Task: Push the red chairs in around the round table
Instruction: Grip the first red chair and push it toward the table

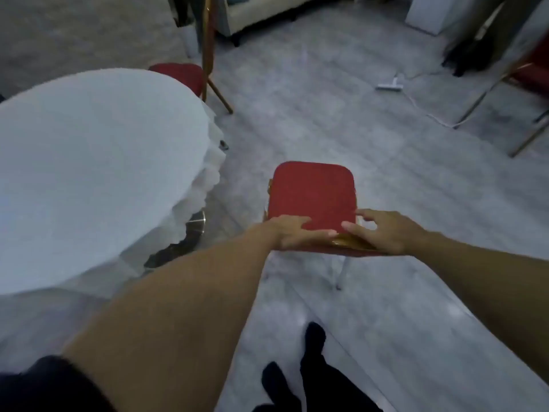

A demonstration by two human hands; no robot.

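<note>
A red chair (312,191) with a gold frame stands on the grey floor right of the round table (89,162), which wears a white cloth. The chair is apart from the table, its seat facing away from me. My left hand (292,233) and my right hand (383,230) both rest on the top of its backrest, fingers curled over the gold rim. A second red chair (181,75) is tucked against the table's far edge.
A third red chair (531,75) with gold legs stands at the far right. A white power strip (389,86) with its cable lies on the floor beyond. A pale sofa (261,13) is at the back. My feet (312,352) are below.
</note>
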